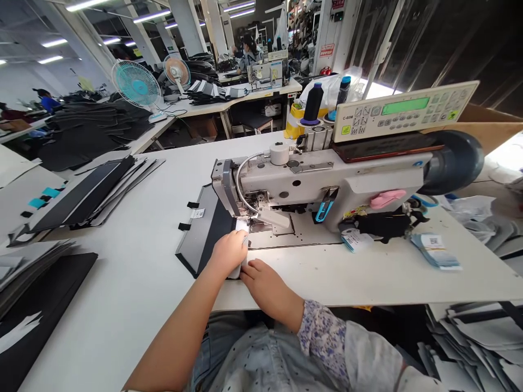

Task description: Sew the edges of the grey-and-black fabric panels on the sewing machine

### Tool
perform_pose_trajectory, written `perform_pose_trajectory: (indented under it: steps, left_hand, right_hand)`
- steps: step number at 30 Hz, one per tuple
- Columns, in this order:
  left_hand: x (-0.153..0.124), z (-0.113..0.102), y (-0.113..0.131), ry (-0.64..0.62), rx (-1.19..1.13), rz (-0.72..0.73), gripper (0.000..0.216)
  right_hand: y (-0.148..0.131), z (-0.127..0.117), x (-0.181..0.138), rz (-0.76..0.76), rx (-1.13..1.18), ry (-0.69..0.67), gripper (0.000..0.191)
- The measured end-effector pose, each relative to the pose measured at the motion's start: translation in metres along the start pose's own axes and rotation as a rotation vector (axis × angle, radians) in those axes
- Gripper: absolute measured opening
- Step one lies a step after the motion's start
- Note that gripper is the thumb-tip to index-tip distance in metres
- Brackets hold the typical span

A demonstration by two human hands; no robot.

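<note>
On my feed I count one left hand (229, 253) and one right hand (263, 286). Two sewing machines show: one near machine (322, 174) and one distant machine (267, 71). The near machine carries one control panel (404, 111), and beside it stand two thread cones, one black cone (312, 103) and one blue-topped cone (344, 90). I find one pair of blue-handled snips (326, 204). There are two electric fans, one teal fan (137, 84) and one peach fan (176, 72). Two black stacks lie to the left: one upper stack (93, 190) and one lower stack (36, 288). Farther off I make out two co-workers, one far co-worker (249, 54) and one left-side co-worker (47, 102).
</note>
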State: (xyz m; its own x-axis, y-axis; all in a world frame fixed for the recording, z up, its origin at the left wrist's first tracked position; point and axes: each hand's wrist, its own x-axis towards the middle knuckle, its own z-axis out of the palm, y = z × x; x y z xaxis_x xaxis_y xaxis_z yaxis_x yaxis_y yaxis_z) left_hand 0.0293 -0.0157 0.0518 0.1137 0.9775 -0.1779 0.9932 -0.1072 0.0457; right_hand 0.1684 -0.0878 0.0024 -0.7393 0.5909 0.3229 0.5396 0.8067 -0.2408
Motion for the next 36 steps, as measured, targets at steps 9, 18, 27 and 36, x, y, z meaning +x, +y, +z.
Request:
perform_pose_trajectory:
  steps: [9, 18, 27, 36]
  left_hand:
    - [-0.042, 0.010, -0.007, -0.008, -0.129, 0.009, 0.036]
    - [-0.016, 0.024, -0.002, 0.130, -0.107, -0.024, 0.030]
    - [0.010, 0.034, -0.019, 0.309, 0.008, 0.099, 0.043]
    - [0.017, 0.037, -0.032, 0.414, 0.043, 0.206, 0.047]
  right_hand:
    - [0.023, 0.005, 0.021, 0.108, -0.099, -0.009, 0.013]
    - [0.052, 0.012, 0.043, 0.157, -0.122, 0.016, 0.023]
    - [0.066, 0.019, 0.045, 0.270, 0.008, 0.186, 0.021]
    - [0.060, 0.018, 0.037, 0.287, 0.047, 0.234, 0.024]
